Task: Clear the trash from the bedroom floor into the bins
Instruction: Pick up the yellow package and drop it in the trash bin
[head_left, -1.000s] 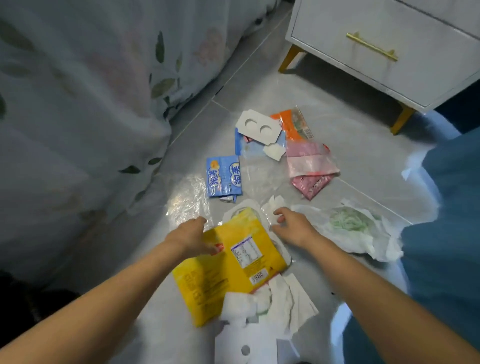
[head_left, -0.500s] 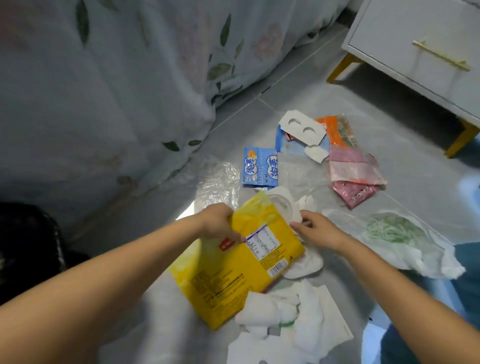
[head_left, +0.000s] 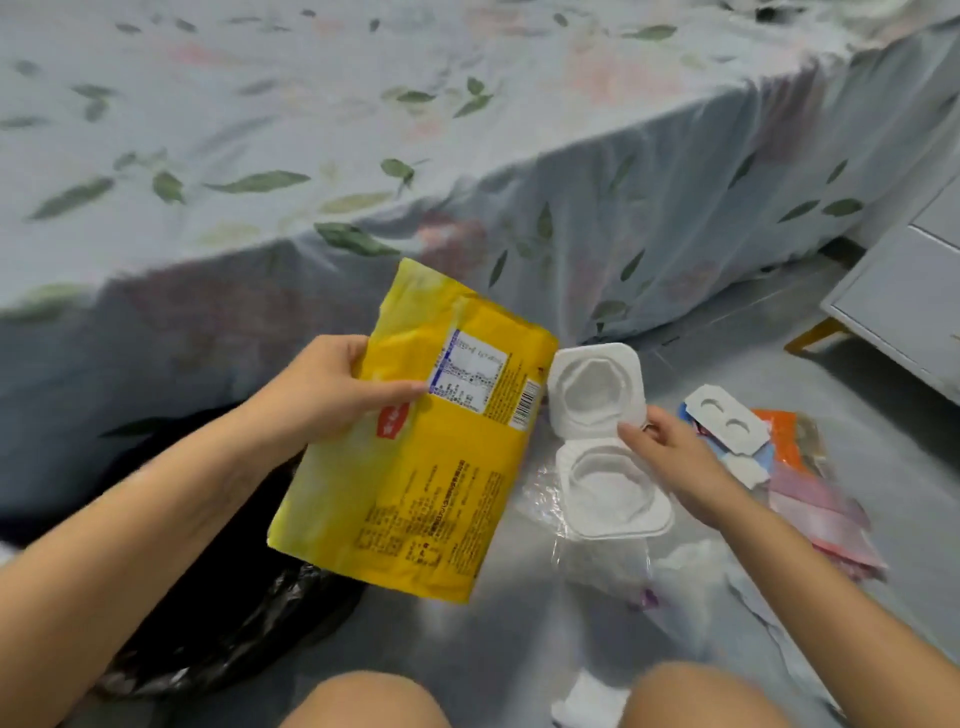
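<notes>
Your left hand (head_left: 332, 389) grips the yellow wrapper (head_left: 415, 457) by its upper left edge, thumb curled across the front; the wrapper hides most of the black bin bag (head_left: 228, 623) on the floor beneath it, whose mouth you cannot make out. Your right hand (head_left: 675, 457) pinches the white moulded tray (head_left: 602, 441) at its middle fold. A clear film (head_left: 602, 561) hangs under the tray, blurred. More trash lies at right on the floor: a white card (head_left: 727, 418), an orange packet (head_left: 789, 441), a pink bag (head_left: 826, 519), partly covered by your forearm. The bed (head_left: 363, 130) hems the far side; the drawer unit (head_left: 904, 306) is cut off at the right edge. Bare floor (head_left: 519, 639) lies between your knees and the bag.
</notes>
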